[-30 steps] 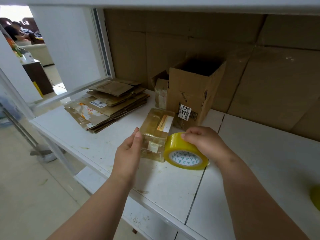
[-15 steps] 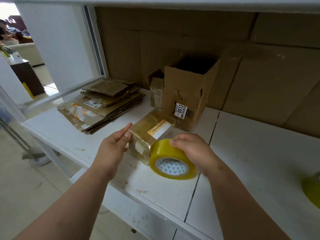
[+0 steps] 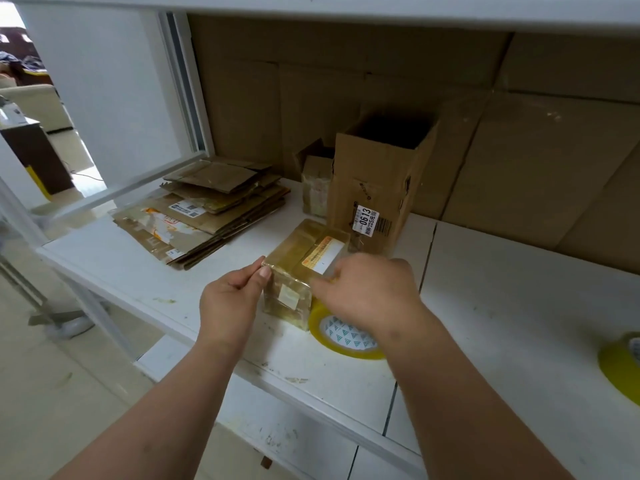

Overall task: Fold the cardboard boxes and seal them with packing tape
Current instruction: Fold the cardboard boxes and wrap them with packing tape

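Observation:
A small cardboard box (image 3: 304, 258), glossy with clear tape and carrying an orange-and-white label, sits on the white table (image 3: 502, 306). My left hand (image 3: 230, 301) pinches its near left top corner between thumb and fingers. My right hand (image 3: 369, 292) hovers over the box's near right side, and its blurred fingertips touch the near top edge. Under that hand a yellow packing tape roll (image 3: 346, 337) lies flat on the table against the box, and no hand holds it.
A stack of flattened cardboard boxes (image 3: 207, 209) lies at the left. Behind the small box stand a tall open box (image 3: 377, 188) and another small box (image 3: 315, 188). A second tape roll (image 3: 623, 365) shows at the right edge. Cardboard sheets line the back wall.
My right hand let go of the tape roll, which now lies flat, and moved up onto the box edge. My left hand closed from flat against the box side to pinching its corner.

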A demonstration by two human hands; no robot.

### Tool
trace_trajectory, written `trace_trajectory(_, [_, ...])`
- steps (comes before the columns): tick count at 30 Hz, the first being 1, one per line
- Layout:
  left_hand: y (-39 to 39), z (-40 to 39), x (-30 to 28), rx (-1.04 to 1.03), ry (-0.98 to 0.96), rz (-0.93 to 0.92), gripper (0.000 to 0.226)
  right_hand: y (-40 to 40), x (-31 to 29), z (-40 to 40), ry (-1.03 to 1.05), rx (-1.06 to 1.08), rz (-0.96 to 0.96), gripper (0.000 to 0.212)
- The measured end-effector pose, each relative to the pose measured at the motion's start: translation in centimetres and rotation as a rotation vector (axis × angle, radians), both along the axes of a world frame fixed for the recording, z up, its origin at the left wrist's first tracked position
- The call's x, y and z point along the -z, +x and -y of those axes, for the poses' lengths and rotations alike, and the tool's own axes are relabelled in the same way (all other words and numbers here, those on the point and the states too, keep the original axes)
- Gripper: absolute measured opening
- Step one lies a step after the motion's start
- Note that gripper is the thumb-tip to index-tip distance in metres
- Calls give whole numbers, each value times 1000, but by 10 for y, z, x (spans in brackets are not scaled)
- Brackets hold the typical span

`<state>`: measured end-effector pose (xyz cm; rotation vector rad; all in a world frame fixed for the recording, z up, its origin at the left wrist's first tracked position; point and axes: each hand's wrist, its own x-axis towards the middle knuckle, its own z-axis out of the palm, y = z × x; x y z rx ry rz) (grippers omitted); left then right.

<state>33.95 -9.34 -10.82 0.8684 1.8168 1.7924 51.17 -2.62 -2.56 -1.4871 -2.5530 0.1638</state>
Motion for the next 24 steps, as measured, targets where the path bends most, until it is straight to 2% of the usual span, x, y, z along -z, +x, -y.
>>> trace_trajectory(3, [4,0,2,-6,-20,-85,21,-13,6,7,117,25,80,54])
trace_trajectory(8, [0,4,7,59,-87,-225,30,-23,15,7,205,46,64,46])
trace_trajectory(16, [-8,-3,4,38,-56,-48,20,-27,14,10,220,60,119,45])
trace_trajectory(18, [-8,-4,3,32,-51,-9,18,-27,12,11,154,52,127,46])
trace_trajectory(21, [-8,-6,3,29,-49,12,18,-20,4,6,-109,63,139,49])
trace_trajectory(24, [-4,-5,2,20,-60,-9,19,-23,2,5,-129,86,152,33])
